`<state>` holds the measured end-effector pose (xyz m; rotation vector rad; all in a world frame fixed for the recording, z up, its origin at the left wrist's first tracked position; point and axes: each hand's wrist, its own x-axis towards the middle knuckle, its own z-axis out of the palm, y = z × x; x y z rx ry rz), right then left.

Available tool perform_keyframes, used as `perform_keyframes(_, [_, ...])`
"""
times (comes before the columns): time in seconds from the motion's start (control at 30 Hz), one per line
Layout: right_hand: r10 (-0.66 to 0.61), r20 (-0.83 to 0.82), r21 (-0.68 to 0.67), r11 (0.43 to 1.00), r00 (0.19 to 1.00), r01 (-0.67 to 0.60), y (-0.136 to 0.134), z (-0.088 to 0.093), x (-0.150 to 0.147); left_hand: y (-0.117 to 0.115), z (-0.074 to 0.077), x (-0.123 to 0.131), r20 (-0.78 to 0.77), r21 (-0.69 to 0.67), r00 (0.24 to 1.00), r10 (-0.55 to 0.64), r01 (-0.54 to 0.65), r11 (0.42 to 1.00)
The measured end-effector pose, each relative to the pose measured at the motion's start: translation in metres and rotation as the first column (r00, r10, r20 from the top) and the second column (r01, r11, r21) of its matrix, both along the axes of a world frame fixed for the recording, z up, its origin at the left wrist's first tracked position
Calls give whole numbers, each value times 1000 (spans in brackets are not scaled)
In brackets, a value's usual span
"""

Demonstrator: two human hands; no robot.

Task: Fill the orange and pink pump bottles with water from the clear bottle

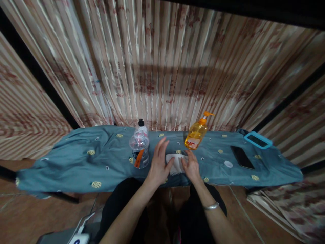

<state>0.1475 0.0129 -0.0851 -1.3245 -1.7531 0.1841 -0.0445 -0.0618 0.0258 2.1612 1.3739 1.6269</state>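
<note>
A small white piece of cloth or tissue (175, 164) with a frayed lower edge lies flat on the covered table, between my two hands. At its left edge is my left hand (158, 165), fingers raised and spread, the thumb reaching over the white piece. My right hand (192, 166) rests at its right side, thumb and fingers apart around that edge. A clear plastic bottle (143, 156) with an orange label stands left of my left hand. Beyond my right hand stands an orange pump bottle (195, 135) of yellow liquid.
A black-capped bottle (141, 123) stands behind the clear one. To the right lie a white round lid (228, 164), a black phone (242, 157) and a blue-framed object (258, 140). A teal patterned cloth (101, 162) covers the narrow table; a striped curtain (162, 78) hangs behind.
</note>
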Motion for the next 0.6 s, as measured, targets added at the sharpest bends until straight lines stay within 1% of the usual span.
perform_keyframes(0.03, [16, -4, 11, 1000, 1000, -16, -2, 2, -3, -5, 12, -7, 5, 55, 998, 62, -62, 997])
perform_keyframes(0.1, [50, -17, 23, 998, 999, -50, -6, 8, -10, -10, 31, -26, 90, 155, 971, 224, -235, 959])
perform_keyframes(0.13, [69, -25, 23, 997, 997, -69, -7, 11, -15, -10, 37, -37, 154, 165, 946, 284, -308, 937])
perform_keyframes(0.17, [90, -34, 21, 996, 995, -89, -7, 15, -21, -8, 40, -47, 228, 141, 914, 335, -372, 918])
perform_keyframes(0.2, [112, -44, 15, 994, 993, -111, -5, 20, -28, -5, 42, -56, 310, 81, 874, 374, -416, 906])
perform_keyframes(0.27, [160, -65, -2, 987, 985, -160, 2, 31, -46, 2, 39, -69, 464, -74, 775, 428, -448, 891])
perform_keyframes(0.3, [184, -78, -16, 982, 980, -186, 8, 39, -57, 6, 35, -73, 517, -139, 728, 450, -447, 884])
perform_keyframes(0.33, [209, -90, -29, 977, 974, -212, 16, 47, -69, 9, 30, -74, 534, -181, 706, 465, -442, 879])
perform_keyframes(0.4, [270, -113, -59, 959, 956, -278, 36, 66, -96, 12, 20, -74, 515, -197, 711, 480, -446, 873])
perform_keyframes(0.5, [362, -148, -104, 920, 920, -379, 72, 94, -137, 11, 5, -70, 457, -201, 756, 468, -425, 883])
perform_keyframes(0.6, [442, -159, -154, 872, 883, -464, 103, 112, -174, 10, -6, -67, 406, -205, 782, 473, -426, 881])
